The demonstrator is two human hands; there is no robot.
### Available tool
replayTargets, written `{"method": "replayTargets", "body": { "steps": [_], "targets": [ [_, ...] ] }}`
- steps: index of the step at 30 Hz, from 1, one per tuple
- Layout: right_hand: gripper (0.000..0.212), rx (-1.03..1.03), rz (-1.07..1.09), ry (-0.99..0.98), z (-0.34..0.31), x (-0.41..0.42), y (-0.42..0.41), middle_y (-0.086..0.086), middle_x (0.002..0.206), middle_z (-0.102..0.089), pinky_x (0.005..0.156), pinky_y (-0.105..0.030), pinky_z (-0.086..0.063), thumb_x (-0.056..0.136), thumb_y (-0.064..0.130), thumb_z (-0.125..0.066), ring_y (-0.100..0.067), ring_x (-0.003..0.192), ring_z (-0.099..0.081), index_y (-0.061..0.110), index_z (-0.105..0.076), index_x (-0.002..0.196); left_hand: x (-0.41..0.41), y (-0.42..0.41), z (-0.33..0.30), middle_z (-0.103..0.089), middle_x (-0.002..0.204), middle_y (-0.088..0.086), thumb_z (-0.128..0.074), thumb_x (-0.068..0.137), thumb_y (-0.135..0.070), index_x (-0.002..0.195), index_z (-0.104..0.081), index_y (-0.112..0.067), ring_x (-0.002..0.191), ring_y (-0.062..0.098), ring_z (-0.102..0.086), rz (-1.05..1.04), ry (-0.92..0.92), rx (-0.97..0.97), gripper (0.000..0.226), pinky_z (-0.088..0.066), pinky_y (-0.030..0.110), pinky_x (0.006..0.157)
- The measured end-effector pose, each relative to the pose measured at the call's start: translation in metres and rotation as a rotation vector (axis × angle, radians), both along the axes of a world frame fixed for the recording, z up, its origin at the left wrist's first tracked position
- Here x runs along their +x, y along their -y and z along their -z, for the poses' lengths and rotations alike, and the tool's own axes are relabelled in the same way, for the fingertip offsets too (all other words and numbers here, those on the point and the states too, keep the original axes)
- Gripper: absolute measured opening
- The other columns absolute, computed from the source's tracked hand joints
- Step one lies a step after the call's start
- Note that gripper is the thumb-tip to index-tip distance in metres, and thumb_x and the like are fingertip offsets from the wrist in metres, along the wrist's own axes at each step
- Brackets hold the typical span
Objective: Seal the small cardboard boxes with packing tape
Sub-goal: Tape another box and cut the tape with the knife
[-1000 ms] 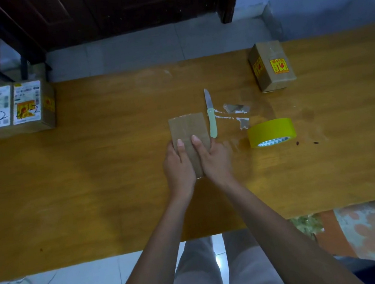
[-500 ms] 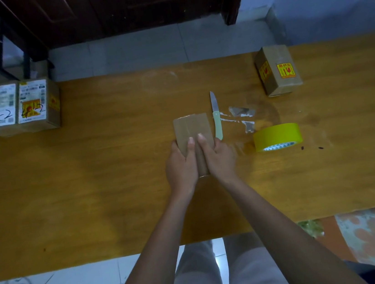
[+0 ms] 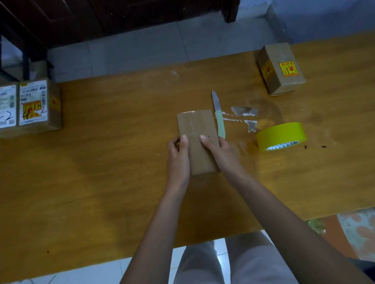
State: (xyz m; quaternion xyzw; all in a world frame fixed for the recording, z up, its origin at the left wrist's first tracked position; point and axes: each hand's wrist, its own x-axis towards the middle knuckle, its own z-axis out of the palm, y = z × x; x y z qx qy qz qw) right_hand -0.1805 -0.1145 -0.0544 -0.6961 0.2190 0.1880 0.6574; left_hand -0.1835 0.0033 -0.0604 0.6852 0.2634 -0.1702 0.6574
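The cardboard box (image 3: 198, 138) lies mid-table, tape already along its top, both hands' fingers curled round its sides, left hand (image 3: 179, 158) and right hand (image 3: 222, 154), while the tape roll (image 3: 281, 136) and knife (image 3: 218, 116) rest just right, unused

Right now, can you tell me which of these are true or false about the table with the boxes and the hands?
1. Both hands, left hand and right hand, hold the small box. True.
2. The yellow tape roll is left of that box. False: it lies to its right.
3. The knife lies beside the box. True.
4. A hand holds the knife. False: it lies on the table.
5. Two labelled boxes sit at the far left corner. True.
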Motion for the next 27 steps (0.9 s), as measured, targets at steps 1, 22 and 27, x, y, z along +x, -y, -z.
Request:
{"method": "replayTargets", "body": {
  "steps": [1,22,27],
  "targets": [
    [0.024,0.000,0.007,0.016,0.000,-0.002,0.000,0.007,0.106,-0.068,0.073,-0.022,-0.054,0.092,0.050,-0.059,-0.010,0.096,-0.067,0.033,-0.059,0.109,-0.001,-0.001,0.000,-0.060,0.109,-0.004,-0.040,0.096,-0.058,0.128,-0.045,-0.025,0.094,0.014,-0.063,-0.016,0.015,0.006,0.046,-0.051,0.030,0.067],
    [0.038,0.299,0.402,-0.181,0.000,-0.006,0.004,-0.014,0.119,-0.065,0.094,-0.052,-0.053,0.099,0.048,-0.046,-0.029,0.110,-0.063,0.021,-0.060,0.121,-0.002,0.011,0.000,-0.074,0.102,0.003,-0.035,0.102,-0.048,0.115,-0.066,-0.023,0.094,0.020,-0.071,-0.152,-0.121,-0.315,0.041,-0.057,0.035,0.072],
    [0.020,0.191,0.407,-0.185,0.003,-0.009,0.003,-0.003,0.099,-0.067,0.083,-0.040,-0.054,0.103,0.033,-0.043,-0.024,0.100,-0.062,0.029,-0.061,0.096,-0.013,0.009,0.015,-0.076,0.081,-0.002,-0.035,0.103,-0.043,0.103,-0.064,-0.025,0.078,0.016,-0.073,-0.233,-0.188,-0.288,0.034,-0.056,0.031,0.061]
  ]
}}
